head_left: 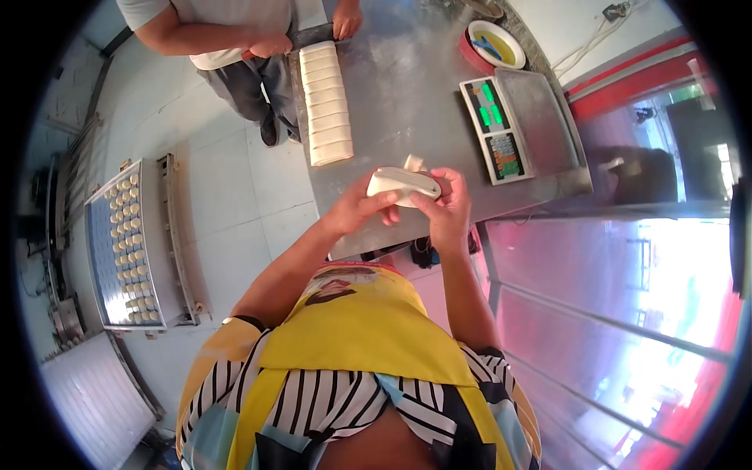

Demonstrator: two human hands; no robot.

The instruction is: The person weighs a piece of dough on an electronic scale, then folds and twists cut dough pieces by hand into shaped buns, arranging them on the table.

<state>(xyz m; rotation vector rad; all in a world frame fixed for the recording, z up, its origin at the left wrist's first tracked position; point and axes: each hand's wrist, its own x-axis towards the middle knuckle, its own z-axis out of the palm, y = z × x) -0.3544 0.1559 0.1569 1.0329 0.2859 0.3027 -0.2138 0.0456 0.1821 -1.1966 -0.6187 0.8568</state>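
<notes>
A folded piece of pale dough [401, 185] is held above the near edge of the metal table [392, 94]. My left hand [365, 205] grips its left end, thumb on the near side. The right end is pinched by my right hand [446, 205], with the layered fold showing between the two hands. Just beyond it lies a small scrap of dough [413, 163]. A long dough log [325, 106] with crosswise cuts lies on the table, ahead and to the left.
Across the table a co-worker's hands hold a wide blade [312, 36] at the log's far end. At the right stand a lit scale [495, 129] and a bowl of yellow liquid [497, 45]. A tray of round pieces [125, 243] is at the left.
</notes>
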